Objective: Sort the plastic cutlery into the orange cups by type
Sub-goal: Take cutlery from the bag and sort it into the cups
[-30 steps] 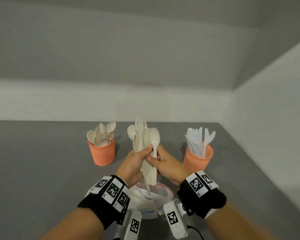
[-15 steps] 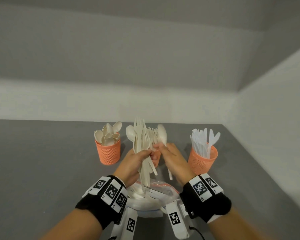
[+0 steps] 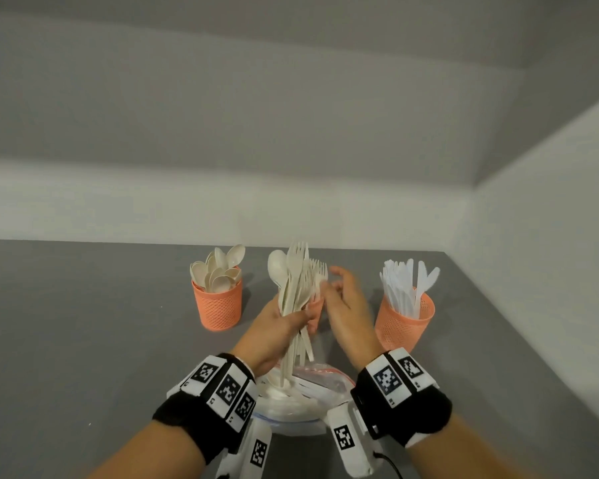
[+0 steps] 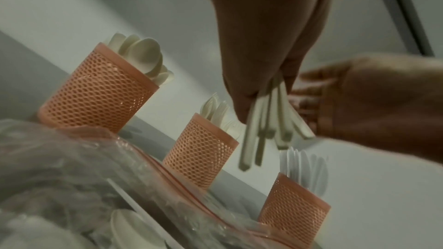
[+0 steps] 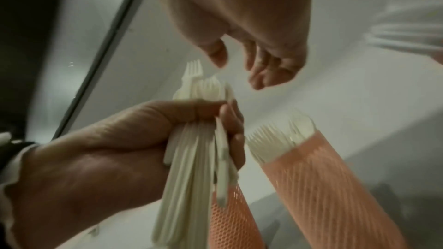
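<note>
- While left hand (image 3: pixel 276 326) grips the mixed bundle of cream plastic forks and spoons (image 3: pixel 296 292) just before the middle orange mesh cup (image 4: pixel 200 153), right hand (image 3: pixel 346 305) hovers beside it, fingers relaxed, empty.
- Advice: pinch one handle only and draw it out upward, keeping the rest clamped.

The head view looks forward and down from above both wrists onto the grey table (image 3: pixel 83 323), taking in the row of orange cups (image 3: pixel 218 305) and the walls beyond. The left wrist view sits low and close, tilted up past the cups (image 4: pixel 95 90) — the right wrist view, equally close, looks up along the hand. All three share the bundle of cutlery (image 3: pixel 296 292) (image 4: pixel 268 120) (image 5: pixel 191 158) and the middle cup (image 4: pixel 201 152) (image 5: pixel 318 177)
</note>
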